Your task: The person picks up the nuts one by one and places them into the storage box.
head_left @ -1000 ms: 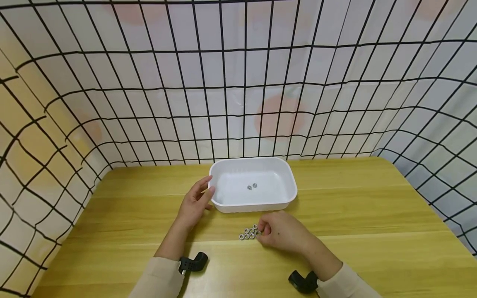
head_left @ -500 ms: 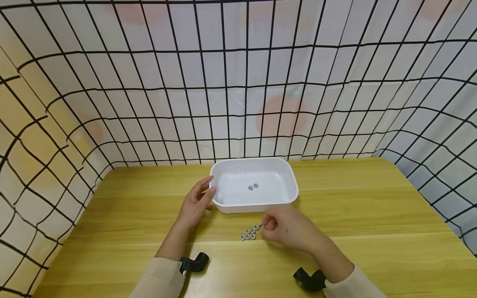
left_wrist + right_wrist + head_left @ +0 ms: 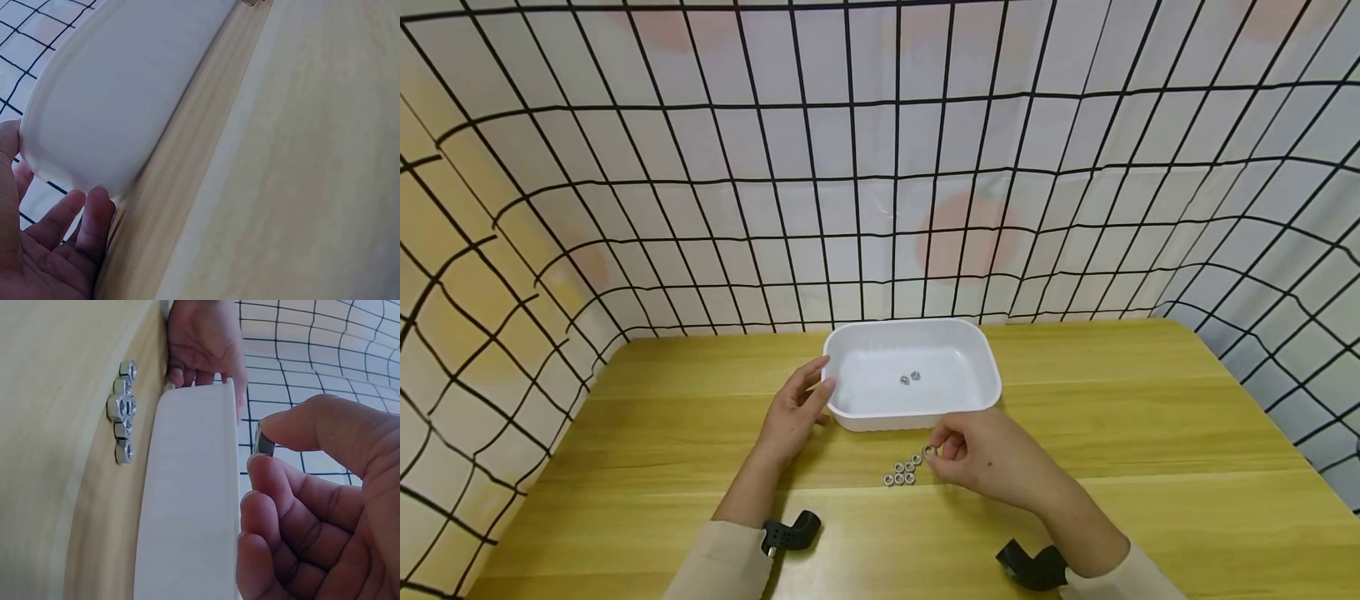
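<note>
My right hand (image 3: 992,458) pinches a hex nut (image 3: 265,442) between thumb and forefinger, just in front of the white plastic tray (image 3: 887,421). In the right wrist view the nut is raised beside the tray rim, and the other fingers are curled. Several silvery hex nuts (image 3: 899,479) lie close together on the table, left of that hand. Two more nuts (image 3: 915,376) rest on the tray floor. My left hand (image 3: 790,417) touches the tray's left end with loosely bent fingers; in the left wrist view its fingertips (image 3: 97,197) meet the outer wall.
The wooden table (image 3: 1112,400) runs out to both sides of the tray. Black wire grid (image 3: 880,175) stands behind it and along both sides, with a pale sheet behind the mesh. A black camera mount (image 3: 793,530) sticks out from the left wrist.
My right hand has taken one nut from the right end of the cluster and lifted it slightly away, toward the tray. The left hand stays against the tray.
</note>
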{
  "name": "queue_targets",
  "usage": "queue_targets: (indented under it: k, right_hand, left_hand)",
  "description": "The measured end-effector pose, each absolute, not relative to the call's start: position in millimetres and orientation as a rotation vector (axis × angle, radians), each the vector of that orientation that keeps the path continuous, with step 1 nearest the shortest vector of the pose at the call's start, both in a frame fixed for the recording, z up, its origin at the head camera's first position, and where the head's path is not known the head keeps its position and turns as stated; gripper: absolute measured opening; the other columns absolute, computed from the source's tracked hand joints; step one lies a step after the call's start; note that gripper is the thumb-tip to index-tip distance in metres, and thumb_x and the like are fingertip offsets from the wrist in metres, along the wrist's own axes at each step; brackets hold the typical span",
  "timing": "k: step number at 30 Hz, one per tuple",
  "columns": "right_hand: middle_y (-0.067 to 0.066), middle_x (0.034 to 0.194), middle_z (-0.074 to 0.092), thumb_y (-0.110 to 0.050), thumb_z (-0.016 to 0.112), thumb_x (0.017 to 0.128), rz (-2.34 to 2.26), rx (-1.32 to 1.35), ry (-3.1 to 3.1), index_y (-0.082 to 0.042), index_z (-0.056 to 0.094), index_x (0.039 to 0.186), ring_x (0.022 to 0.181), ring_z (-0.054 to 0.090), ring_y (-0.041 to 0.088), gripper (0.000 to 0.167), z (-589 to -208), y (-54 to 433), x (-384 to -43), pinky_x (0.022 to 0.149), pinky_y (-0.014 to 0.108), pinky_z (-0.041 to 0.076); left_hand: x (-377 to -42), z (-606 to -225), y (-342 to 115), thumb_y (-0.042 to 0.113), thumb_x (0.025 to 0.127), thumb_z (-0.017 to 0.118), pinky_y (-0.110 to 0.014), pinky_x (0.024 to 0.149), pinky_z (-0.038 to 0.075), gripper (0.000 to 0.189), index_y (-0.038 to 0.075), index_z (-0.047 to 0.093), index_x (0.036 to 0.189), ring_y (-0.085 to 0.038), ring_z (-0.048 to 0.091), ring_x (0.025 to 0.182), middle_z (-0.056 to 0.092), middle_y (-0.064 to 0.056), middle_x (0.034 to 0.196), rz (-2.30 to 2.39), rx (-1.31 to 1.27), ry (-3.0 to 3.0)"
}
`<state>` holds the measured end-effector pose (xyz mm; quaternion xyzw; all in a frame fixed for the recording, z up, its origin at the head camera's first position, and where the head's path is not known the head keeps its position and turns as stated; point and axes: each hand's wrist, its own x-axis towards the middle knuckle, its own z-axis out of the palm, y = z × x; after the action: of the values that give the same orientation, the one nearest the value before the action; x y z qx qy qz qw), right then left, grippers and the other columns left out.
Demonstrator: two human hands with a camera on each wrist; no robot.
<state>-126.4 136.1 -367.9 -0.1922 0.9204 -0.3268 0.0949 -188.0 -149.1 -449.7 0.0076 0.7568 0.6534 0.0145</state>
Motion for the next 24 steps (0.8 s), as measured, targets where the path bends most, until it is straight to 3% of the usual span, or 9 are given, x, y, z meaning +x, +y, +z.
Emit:
queue_targets:
  k: [16,24]
  right_hand:
    - [-0.01,0.073,0.063,-0.024,0.078,0.087,-1.001,-0.562,2.832,-0.02,0.07,0.087,0.068,0.058,0.007,0.009,-359.8,144.2,-135.4,0.064,0.021,0.051]
    - [-0.009,0.072,0.062,-0.023,0.077,0.087,-0.925,-0.582,2.9,-0.018,0.071,0.088,0.065,0.055,0.008,0.008,-353.7,147.0,-148.5,0.059,0.022,0.047]
  left_hand:
    - [-186.3,-448.9,-148.8,0.032,0.103,0.062,-0.026,0.074,0.058,0.047,0.026,0.052,0.149,-0.034,0.061,0.122,0.05,-0.017,0.154,2.026,0.018,2.366]
    - [-187.5,-449.5,-148.9,0.032,0.103,0.062,-0.026,0.074,0.058,0.046,0.027,0.052,0.149,-0.034,0.062,0.121,0.051,-0.016,0.153,2.03,0.022,2.367]
